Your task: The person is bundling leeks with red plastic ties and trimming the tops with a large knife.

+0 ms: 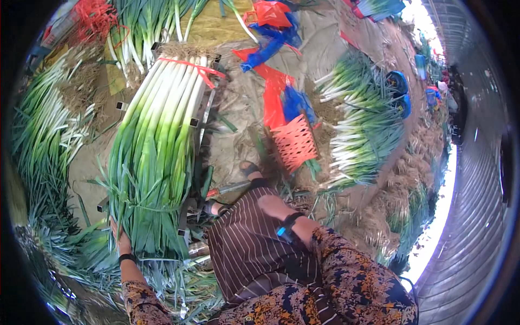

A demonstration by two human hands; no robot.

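One big bundle of green onions (154, 157) lying in a metal rack (196, 122) on the ground, white stalks pointing away and tied near the roots with a red string (197, 69), green tops toward the body. Left hand (120, 238) pressed against the leafy lower left edge of that bundle, fingers spread and tucked partly into the leaves, so not closed around anything that shows. Probably heavy as a whole, many stalks packed tight; white ends likely firm and stiff, green tops soft, floppy and easy to bruise or snap. Best taken from underneath, near the tied white part or mid-length, with the leaves supported rather than pulled. Looser onions (40, 124) heaped far left. Further right, a striped apron (254, 254) over the knee, a red-handled tool (225, 189) on the ground by the sandalled foot. Right hand (271, 205) resting on the knee, loosely curled, holding nothing visible, a dark wristband just behind it. Beyond, an orange net bag (295, 142) and another pile of onions (360, 124)
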